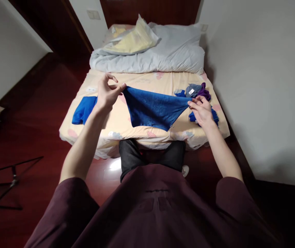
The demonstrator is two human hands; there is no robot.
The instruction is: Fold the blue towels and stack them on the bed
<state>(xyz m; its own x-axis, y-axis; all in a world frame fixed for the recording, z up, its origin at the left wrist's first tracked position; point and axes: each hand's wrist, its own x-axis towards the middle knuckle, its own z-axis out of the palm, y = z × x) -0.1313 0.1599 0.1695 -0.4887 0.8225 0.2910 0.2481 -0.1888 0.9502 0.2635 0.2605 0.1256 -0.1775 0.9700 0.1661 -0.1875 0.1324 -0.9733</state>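
both hands [106, 93] [201, 109] pinching blue towel [154, 107] corners, seemingly taut

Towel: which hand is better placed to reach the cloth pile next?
Probably right. The right hand grips the towel corner just beside the pile; the left hand holds the far corner, nearer the folded cloth.

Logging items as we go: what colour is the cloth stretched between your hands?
Plain deep blue, no pattern; the cloth shows best in the head view.
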